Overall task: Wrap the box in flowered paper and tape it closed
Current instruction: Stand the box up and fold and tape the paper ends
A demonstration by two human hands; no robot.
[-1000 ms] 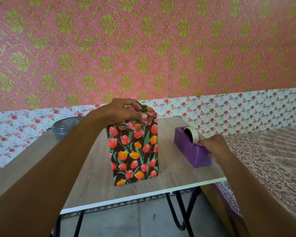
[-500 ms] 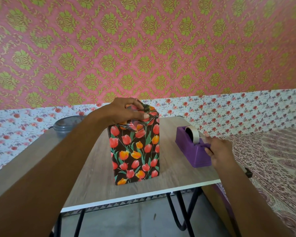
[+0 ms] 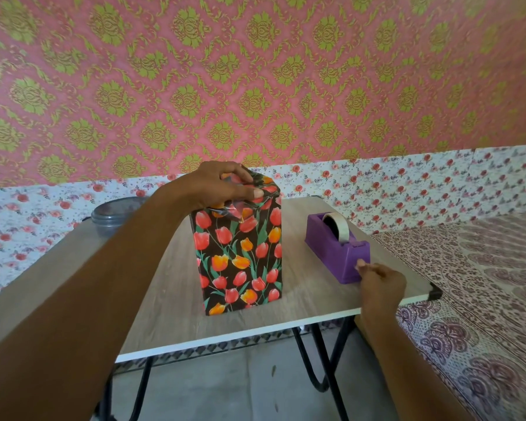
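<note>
Since the earlier frame: right hand (image 3: 380,284) drawn back from the top of the tape dispenser (image 3: 337,249) to its near end, toward the surface edge; box and left hand unmoved.

Wrapped box (image 3: 240,253): upright, mid-surface, tall, covered in dark tulip-printed paper. Likely light and stiff-walled; the glossy paper looks slippery and creases easily, and the folded top flaps would probably spring open if let go. Best held from above, pressing the fold flat, or by the two broad sides.

Left hand (image 3: 222,185): on the box top, fingers (image 3: 257,193) curled over the folded paper and pressing it down. A clear tape strip (image 3: 234,209) shows just below the hand, stuck on the front face.

Right hand: thumb and forefinger pinched together beside the dispenser's near end; whether a tape piece is held cannot be told.

Tape dispenser: purple, right of the box and apart from it, roll (image 3: 336,226) seated.

Lidded round container (image 3: 114,212): far left corner.

Surface (image 3: 164,293): pale wood-grain, black legs. Patterned bed (image 3: 483,299) at right.
</note>
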